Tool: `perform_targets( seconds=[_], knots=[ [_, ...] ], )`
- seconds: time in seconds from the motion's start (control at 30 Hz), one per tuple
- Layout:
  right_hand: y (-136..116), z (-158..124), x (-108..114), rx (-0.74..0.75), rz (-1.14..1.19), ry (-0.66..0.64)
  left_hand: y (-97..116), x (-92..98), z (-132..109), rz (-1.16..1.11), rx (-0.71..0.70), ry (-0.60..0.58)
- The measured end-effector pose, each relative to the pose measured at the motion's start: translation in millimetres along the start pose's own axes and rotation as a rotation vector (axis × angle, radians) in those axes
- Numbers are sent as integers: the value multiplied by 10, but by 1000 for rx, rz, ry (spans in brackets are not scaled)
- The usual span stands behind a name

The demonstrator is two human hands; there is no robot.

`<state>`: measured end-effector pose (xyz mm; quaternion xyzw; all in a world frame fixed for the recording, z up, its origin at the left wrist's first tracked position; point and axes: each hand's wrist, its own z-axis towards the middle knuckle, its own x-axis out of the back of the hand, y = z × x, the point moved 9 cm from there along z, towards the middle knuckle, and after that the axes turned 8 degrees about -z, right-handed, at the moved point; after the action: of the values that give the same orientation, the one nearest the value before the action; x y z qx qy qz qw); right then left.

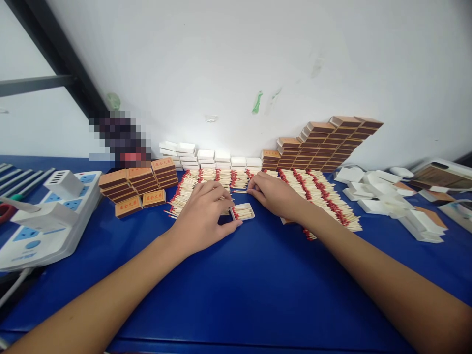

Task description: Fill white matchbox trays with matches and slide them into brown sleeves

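A long heap of red-tipped matches [313, 189] lies across the blue table [236, 290] near the wall. A small white tray [243, 212] with a few matches in it sits between my hands. My left hand [204, 214] rests beside the tray, thumb touching its near edge, fingers curled over matches in the heap. My right hand [275, 194] lies palm down on the heap, its fingertips pinching at a few matches just behind the tray.
Brown matchbox sleeves are stacked at the left [138, 184] and in a stepped pile [324, 142] at the back right. White inner trays line the wall [206, 157] and lie scattered at the right [391, 199]. A white power strip [44, 216] sits at the left.
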<state>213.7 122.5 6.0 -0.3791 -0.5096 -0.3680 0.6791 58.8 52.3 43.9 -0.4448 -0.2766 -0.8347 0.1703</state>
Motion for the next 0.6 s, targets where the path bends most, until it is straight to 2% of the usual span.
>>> perform_targets(
  seconds=[0.3,0.6],
  knots=[
    [-91,-25,55,22,58,48,2,9,-2,-2,1,10],
    [-147,20,11,56,85,50,0,9,8,8,-1,6]
  ],
)
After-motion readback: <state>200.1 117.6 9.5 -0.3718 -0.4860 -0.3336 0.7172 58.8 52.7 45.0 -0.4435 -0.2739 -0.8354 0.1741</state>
